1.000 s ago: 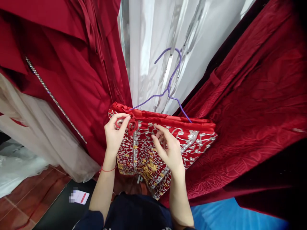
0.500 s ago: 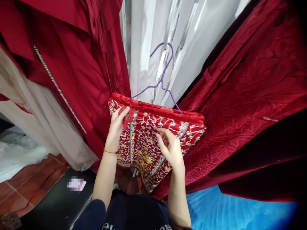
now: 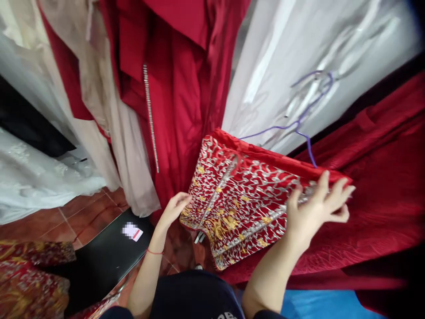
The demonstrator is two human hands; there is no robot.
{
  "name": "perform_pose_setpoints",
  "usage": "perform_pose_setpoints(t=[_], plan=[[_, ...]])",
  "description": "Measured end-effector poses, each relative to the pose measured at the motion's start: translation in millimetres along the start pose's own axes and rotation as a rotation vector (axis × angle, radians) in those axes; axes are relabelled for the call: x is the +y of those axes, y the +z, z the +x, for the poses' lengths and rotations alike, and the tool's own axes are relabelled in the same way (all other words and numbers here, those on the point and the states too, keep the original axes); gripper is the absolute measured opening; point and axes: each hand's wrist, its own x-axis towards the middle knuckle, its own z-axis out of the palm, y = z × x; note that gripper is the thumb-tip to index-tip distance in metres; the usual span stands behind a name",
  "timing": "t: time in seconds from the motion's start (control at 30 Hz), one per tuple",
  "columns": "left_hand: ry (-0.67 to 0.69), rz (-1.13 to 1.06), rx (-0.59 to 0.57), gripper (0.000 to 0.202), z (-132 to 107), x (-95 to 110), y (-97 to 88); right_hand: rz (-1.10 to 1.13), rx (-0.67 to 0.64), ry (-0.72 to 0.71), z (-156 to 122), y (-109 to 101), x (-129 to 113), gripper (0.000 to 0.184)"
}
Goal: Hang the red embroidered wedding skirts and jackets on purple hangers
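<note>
A red embroidered garment (image 3: 245, 195) with silver and gold patterns hangs folded over a purple wire hanger (image 3: 300, 124). My left hand (image 3: 174, 208) touches its lower left edge with loosely curved fingers and holds nothing. At the garment's upper right corner, my right hand (image 3: 318, 206) rests with its fingers spread over the cloth. A red cord is round my left wrist.
Red satin gowns (image 3: 179, 88) and beige dresses (image 3: 109, 115) hang at left, white plastic covers (image 3: 299, 57) behind, dark red velvet (image 3: 381, 168) at right. A black surface (image 3: 99, 257) with a small card (image 3: 132, 231) lies below left on brown tiles. Blue sheet (image 3: 318, 303) at bottom right.
The view swung left. My left hand dropped from the garment's top knot to its lower left edge. My right hand moved right to the upper right corner and spread its fingers.
</note>
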Motion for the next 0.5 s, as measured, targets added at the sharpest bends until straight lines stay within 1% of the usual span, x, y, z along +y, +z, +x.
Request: perform_pose_setpoints(t=[0.07, 0.1, 0.13, 0.17, 0.2, 0.23, 0.27, 0.3, 0.33, 0.4, 0.43, 0.5], plan=[[-0.077, -0.002, 0.002, 0.042, -28.4, -23.2, -29.7, 0.106, 0.108, 0.056, -20.4, 12.6, -30.0, 0.052], [-0.117, -0.007, 0.013, 0.041, -44.4, -34.8, -47.0, 0.182, 0.117, 0.074, -35.6, 21.6, -51.0, 0.047], [-0.156, -0.012, 0.031, 0.04, -61.3, -46.5, -66.2, 0.257, 0.053, 0.078, -54.3, 31.9, -75.9, 0.046], [-0.194, -0.018, 0.062, 0.04, -78.7, -58.1, -87.2, 0.314, -0.103, 0.052, -76.5, 42.8, -104.4, 0.046], [-0.229, -0.021, 0.105, 0.04, -96.4, -69.7, -109.7, 0.35, -0.336, 0.003, -102.1, 53.4, -136.0, 0.047], [-0.259, -0.022, 0.163, 0.039, -114.1, -80.9, -133.5, 0.348, -0.661, -0.085, -130.8, 62.4, -170.1, 0.048], [-0.284, -0.021, 0.235, 0.039, -131.7, -91.6, -158.1, 0.308, -1.049, -0.255, -161.8, 69.1, -205.8, 0.049], [-0.304, -0.017, 0.32, 0.038, -149.1, -101.8, -183.2, 0.345, -1.232, -0.379, -194.3, 72.6, -242.2, 0.042], [-0.321, -0.011, 0.412, 0.037, -166.6, -111.1, -208.1, 0.382, -1.346, -0.475, -227.4, 72.7, -278.3, 0.034], [-0.346, -0.002, 0.613, 0.036, -202.2, -127.4, -254.9, 0.436, -1.527, -0.667, -292.2, 62.0, -346.5, 0.022], [-0.352, 0.002, 0.722, 0.036, -221.1, -134.3, -275.8, 0.459, -1.599, -0.766, -322.4, 51.8, -377.4, 0.02], [-0.358, 0.01, 0.957, 0.036, -261.7, -146.1, -309.9, 0.518, -1.707, -0.968, -376.7, 23.7, -431.4, 0.027]])
